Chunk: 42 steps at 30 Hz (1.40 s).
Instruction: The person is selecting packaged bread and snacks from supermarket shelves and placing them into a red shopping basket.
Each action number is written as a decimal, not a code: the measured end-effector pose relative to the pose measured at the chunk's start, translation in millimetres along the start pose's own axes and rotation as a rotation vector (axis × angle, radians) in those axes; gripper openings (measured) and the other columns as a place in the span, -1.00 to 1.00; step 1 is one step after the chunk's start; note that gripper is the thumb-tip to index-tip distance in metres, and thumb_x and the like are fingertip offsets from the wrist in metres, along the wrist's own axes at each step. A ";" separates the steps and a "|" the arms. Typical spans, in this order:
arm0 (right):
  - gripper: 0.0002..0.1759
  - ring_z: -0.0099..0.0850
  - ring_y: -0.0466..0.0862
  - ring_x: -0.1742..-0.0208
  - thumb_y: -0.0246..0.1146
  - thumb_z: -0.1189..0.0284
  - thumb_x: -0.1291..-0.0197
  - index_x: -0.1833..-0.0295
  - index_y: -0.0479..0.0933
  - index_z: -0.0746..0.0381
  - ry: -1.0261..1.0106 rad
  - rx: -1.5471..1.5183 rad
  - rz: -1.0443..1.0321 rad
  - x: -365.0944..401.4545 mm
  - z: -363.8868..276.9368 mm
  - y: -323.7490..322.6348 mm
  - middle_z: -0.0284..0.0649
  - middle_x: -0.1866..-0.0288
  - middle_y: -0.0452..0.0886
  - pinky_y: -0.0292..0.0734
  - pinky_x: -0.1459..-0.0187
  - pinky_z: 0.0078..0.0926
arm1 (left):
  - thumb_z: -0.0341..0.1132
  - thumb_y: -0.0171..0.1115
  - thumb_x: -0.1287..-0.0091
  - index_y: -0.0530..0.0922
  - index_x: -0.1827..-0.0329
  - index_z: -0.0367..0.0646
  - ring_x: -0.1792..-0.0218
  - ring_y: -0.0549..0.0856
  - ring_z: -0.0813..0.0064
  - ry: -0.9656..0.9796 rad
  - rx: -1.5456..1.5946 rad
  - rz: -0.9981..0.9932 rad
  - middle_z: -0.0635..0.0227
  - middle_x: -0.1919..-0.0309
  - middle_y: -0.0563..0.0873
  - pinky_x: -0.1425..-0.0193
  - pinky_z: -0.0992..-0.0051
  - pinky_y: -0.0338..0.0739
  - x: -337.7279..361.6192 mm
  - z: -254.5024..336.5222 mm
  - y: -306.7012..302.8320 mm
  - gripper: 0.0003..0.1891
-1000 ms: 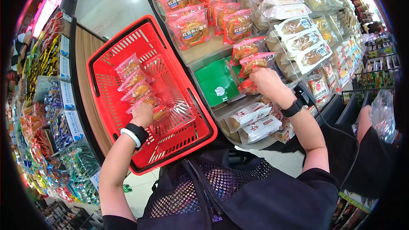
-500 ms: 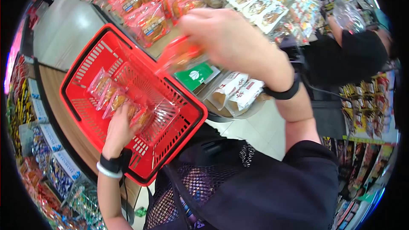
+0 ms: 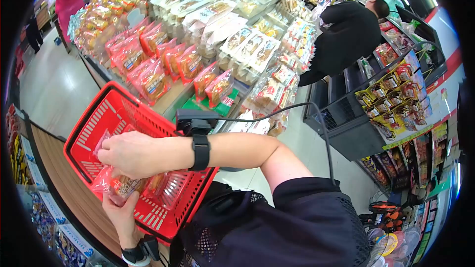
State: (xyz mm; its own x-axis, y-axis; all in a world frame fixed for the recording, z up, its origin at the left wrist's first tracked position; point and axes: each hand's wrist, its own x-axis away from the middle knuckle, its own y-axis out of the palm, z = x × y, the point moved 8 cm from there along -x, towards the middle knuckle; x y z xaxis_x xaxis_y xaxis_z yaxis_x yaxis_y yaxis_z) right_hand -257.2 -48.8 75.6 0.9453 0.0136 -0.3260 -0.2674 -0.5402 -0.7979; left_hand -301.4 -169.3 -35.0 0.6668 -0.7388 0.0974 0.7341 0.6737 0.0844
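Note:
My left hand (image 3: pixel 122 215) holds a pastry in clear and pink wrapping (image 3: pixel 127 188) at the near side of the red shopping basket (image 3: pixel 198 180). Over the basket's middle, my right hand (image 3: pixel 129 154) is closed, with pink wrapper film (image 3: pixel 102 142) showing at its fingertips; its palm side is hidden. Another wrapped pastry (image 3: pixel 156 184) lies deeper in the basket, partly behind the right forearm. Two upright wrapped pastries (image 3: pixel 219 89) stand on the display by a green card (image 3: pixel 232 97).
More pink packets (image 3: pixel 150 83) and white boxed goods (image 3: pixel 250 47) fill the display ahead. A wooden ledge (image 3: pixel 64 180) runs along the left. A person in black (image 3: pixel 346 37) bends by a dark rack (image 3: pixel 336 123) at right. A cable (image 3: pixel 277 111) trails from my right wrist.
My right hand has moved from the display down into the basket. The packet it held now appears to stand by the green card. My left hand has lifted a packet toward the basket's near side.

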 end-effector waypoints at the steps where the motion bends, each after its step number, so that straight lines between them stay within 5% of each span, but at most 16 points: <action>1: -0.78 -0.08 0.63 0.19 0.25 0.40 -0.02 0.25 0.45 0.29 0.000 0.018 0.000 2.6 6.1 -3.1 -0.07 0.26 0.53 0.57 0.24 -0.18 | -0.74 0.27 0.00 0.37 -0.20 -0.26 -0.01 0.61 0.45 -0.026 0.065 0.043 0.26 -0.03 0.58 -0.09 0.45 0.52 1.6 -1.3 0.0 -0.38; 5: -0.81 -0.13 0.62 0.14 0.24 0.39 -0.05 0.24 0.46 0.24 0.018 0.045 -0.257 0.3 16.0 3.0 -0.15 0.24 0.55 0.56 0.21 -0.18 | -0.70 0.29 -0.01 0.36 -0.20 -0.30 -0.05 0.60 0.40 0.004 0.107 0.106 0.23 -0.07 0.56 -0.13 0.44 0.52 9.3 14.0 20.3 -0.39; 8: -0.82 -0.19 0.62 0.16 0.22 0.39 -0.09 0.18 0.48 0.18 -0.190 0.076 -0.146 1.8 15.9 -4.0 -0.18 0.27 0.57 0.56 0.23 -0.26 | -0.60 0.40 0.00 0.36 -0.21 -0.26 -0.07 0.60 0.39 0.018 -0.160 0.041 0.22 -0.09 0.57 -0.14 0.40 0.51 -6.9 -3.3 35.0 -0.36; 9: -0.82 -0.17 0.62 0.19 0.20 0.39 -0.11 0.16 0.48 0.17 -0.039 0.016 -0.101 17.0 41.3 -28.4 -0.18 0.28 0.57 0.55 0.22 -0.25 | -0.54 0.43 -0.01 0.36 -0.21 -0.27 -0.10 0.58 0.37 0.046 -0.314 0.025 0.22 -0.09 0.57 -0.16 0.38 0.50 -9.2 3.5 38.5 -0.35; 14: -0.92 -0.09 0.62 0.25 0.18 0.46 -0.16 0.26 0.46 0.22 -0.007 0.099 0.049 5.8 78.9 -59.0 -0.09 0.36 0.58 0.51 0.25 -0.21 | -0.40 0.46 0.01 0.36 -0.23 -0.21 -0.11 0.52 0.05 0.046 -0.756 -0.063 0.02 -0.03 0.51 -0.22 0.25 0.45 -18.6 -4.0 41.4 -0.31; 21: -0.86 0.00 0.61 0.30 0.19 0.44 -0.17 0.28 0.45 0.31 0.148 0.064 0.070 -28.2 135.3 -17.5 0.02 0.42 0.58 0.48 0.28 -0.12 | -0.24 0.45 -0.03 0.44 -0.20 -0.11 -0.29 0.34 -0.04 -0.323 -1.312 -0.366 0.01 -0.25 0.35 -0.26 0.19 0.40 -22.5 -86.5 46.6 -0.38; 23: -0.86 0.08 0.63 0.25 0.13 0.46 -0.15 0.25 0.42 0.32 0.212 0.177 0.032 -34.6 148.4 3.3 0.07 0.33 0.61 0.54 0.24 -0.03 | -0.17 0.45 -0.03 0.44 -0.24 -0.01 -0.36 0.24 -0.03 -0.375 -1.314 -0.431 0.10 -0.34 0.26 -0.26 0.05 0.37 -21.8 -98.1 50.8 -0.35; 26: -0.86 -0.01 0.69 0.24 0.09 0.49 -0.14 0.24 0.45 0.34 0.313 0.353 -0.094 -44.3 156.1 37.0 0.08 0.32 0.63 0.62 0.25 -0.13 | -0.16 0.45 0.00 0.33 -0.31 0.62 -0.40 0.18 0.01 -0.476 -1.464 -0.576 0.18 -0.44 0.08 -0.24 -0.05 0.37 -18.3 -114.6 54.0 -0.24; 29: -0.84 -0.05 0.70 0.21 0.08 0.48 -0.16 0.25 0.50 0.35 0.361 0.357 -0.135 -47.6 163.3 56.7 0.06 0.28 0.65 0.63 0.23 -0.17 | -0.17 0.44 -0.01 0.46 -0.26 0.40 -0.42 0.16 0.03 -0.426 -1.585 -0.607 0.15 -0.43 0.12 -0.19 -0.05 0.40 -17.1 -133.2 55.4 -0.34; 30: -0.83 -0.06 0.70 0.19 0.08 0.48 -0.17 0.25 0.53 0.35 0.374 0.370 -0.157 -54.0 166.5 62.6 0.06 0.26 0.65 0.64 0.22 -0.20 | -0.22 0.43 0.00 0.59 -0.12 0.09 -0.38 0.23 0.05 -0.422 -1.671 -0.628 0.10 -0.41 0.16 -0.17 0.00 0.42 -18.0 -129.7 59.4 -0.47; 33: -0.81 -0.08 0.70 0.16 0.09 0.48 -0.17 0.23 0.57 0.35 0.378 0.375 -0.232 -56.8 177.4 82.3 0.05 0.23 0.67 0.65 0.20 -0.22 | -0.30 0.41 0.01 0.66 0.05 -0.12 -0.30 0.35 0.08 -0.495 -1.471 -0.529 0.07 -0.36 0.24 -0.17 0.01 0.42 -19.4 -135.2 57.7 -0.61; 38: -0.83 -0.02 0.70 0.25 0.14 0.48 -0.09 0.27 0.53 0.37 0.335 0.371 -0.249 -65.8 191.3 109.4 0.09 0.33 0.65 0.64 0.28 -0.16 | -0.37 0.18 -0.18 0.66 0.15 -0.20 -0.17 0.48 0.14 -0.333 -1.522 -0.440 0.12 -0.02 0.57 -0.13 0.18 0.47 -27.3 -146.6 59.3 -0.78; 42: -0.78 -0.09 0.70 0.12 0.11 0.48 -0.16 0.21 0.62 0.35 0.405 0.371 -0.332 -64.9 208.3 124.7 0.08 0.17 0.66 0.65 0.16 -0.22 | -0.37 0.14 -0.20 0.66 0.11 -0.20 -0.08 0.58 0.08 -0.328 -1.496 -0.467 0.06 0.04 0.66 -0.05 0.17 0.49 -27.8 -148.1 62.3 -0.76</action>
State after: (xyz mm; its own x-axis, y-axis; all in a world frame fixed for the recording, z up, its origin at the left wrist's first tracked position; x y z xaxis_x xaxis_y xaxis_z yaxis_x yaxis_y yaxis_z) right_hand -390.8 58.2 -108.3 0.9653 -0.2280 0.1275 0.0729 -0.2338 -0.9696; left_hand -255.3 -109.0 -179.3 0.4482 -0.6980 0.5585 0.4473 -0.3658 -0.8162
